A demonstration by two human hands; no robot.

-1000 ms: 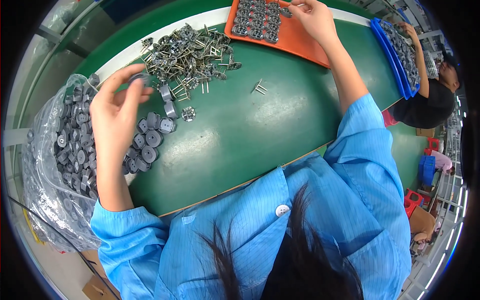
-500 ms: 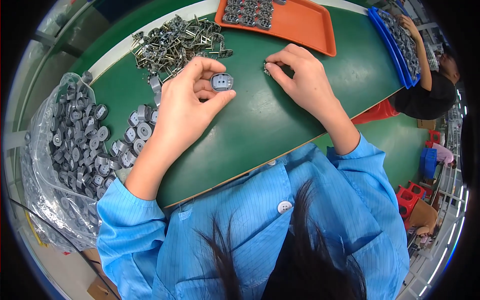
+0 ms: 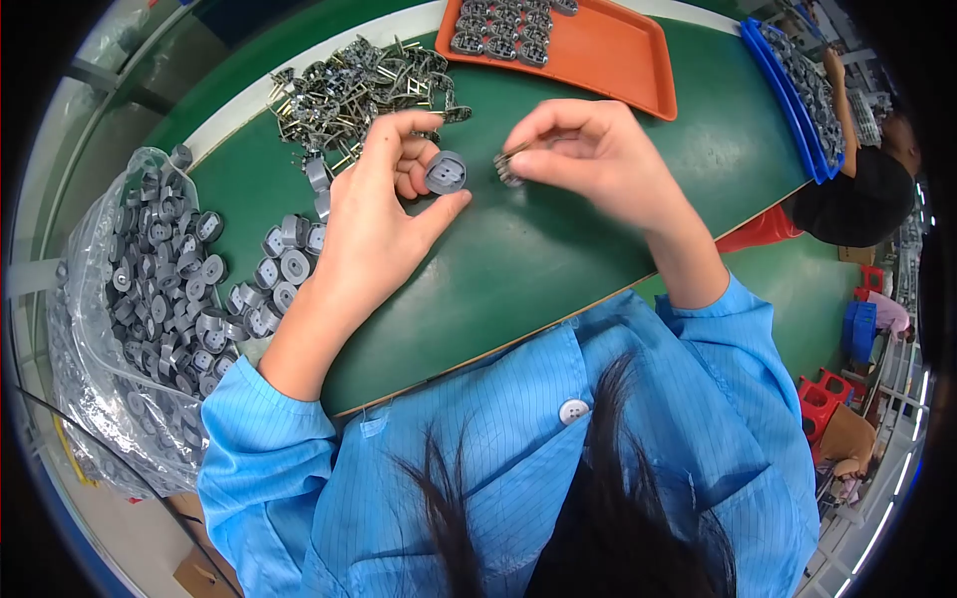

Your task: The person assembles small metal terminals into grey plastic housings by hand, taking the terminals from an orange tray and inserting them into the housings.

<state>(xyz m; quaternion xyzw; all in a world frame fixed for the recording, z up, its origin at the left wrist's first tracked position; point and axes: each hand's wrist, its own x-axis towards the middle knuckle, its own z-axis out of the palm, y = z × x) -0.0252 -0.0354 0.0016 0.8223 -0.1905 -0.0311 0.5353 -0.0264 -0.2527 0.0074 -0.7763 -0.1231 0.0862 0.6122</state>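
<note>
Over the green table, my left hand (image 3: 384,204) is closed around a round grey plastic housing (image 3: 446,172), its hollow slotted side showing. To its right, my right hand (image 3: 598,159) pinches a small circuit board (image 3: 506,165) with metal parts, blurred by motion. A gap separates the board from the housing. Behind my left hand lies a heap of circuit boards (image 3: 359,95) with metal pins. Loose grey housings (image 3: 295,265) lie left of my left forearm.
An open clear plastic bag (image 3: 75,299) full of grey housings stands at the left. At the back, an orange tray (image 3: 608,60) holds rows of assembled pieces. Blue trays (image 3: 788,105) of parts stand at the right, where another person's hand (image 3: 833,66) reaches in.
My right hand has moved left with the circuit board, closer to the housing. In my left hand, the housing has tilted and turned slightly.
</note>
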